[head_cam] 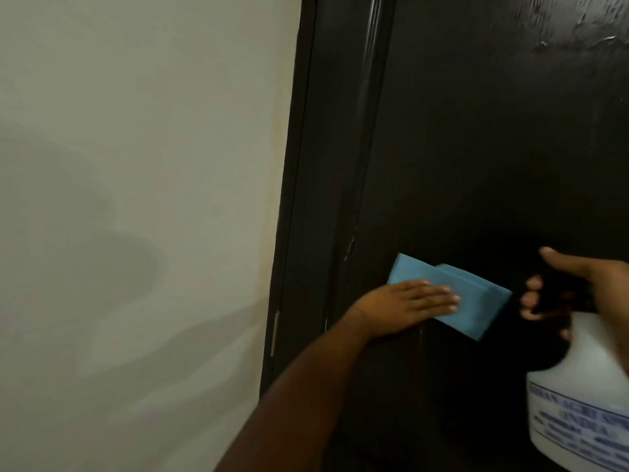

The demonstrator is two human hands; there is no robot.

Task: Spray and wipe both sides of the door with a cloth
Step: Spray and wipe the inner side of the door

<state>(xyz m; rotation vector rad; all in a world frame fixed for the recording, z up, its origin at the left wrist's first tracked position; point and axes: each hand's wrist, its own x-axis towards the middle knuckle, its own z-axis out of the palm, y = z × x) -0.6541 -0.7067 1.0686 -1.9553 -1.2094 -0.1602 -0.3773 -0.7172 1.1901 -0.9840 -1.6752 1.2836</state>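
The dark door [476,165] fills the right half of the view, with wet spray drops shining at its top right. A folded blue cloth [483,301] lies flat against the door at lower middle. My left hand [408,308] presses on the cloth with straight fingers. To the right, my right hand [571,294] grips the black trigger head of a white spray bottle [585,396] with a blue printed label. The bottle's nozzle is hard to make out against the dark door.
A dark door frame [306,199] runs down the middle, with a metal hinge [275,332] on its left edge. A plain pale wall [136,199] takes up the left half.
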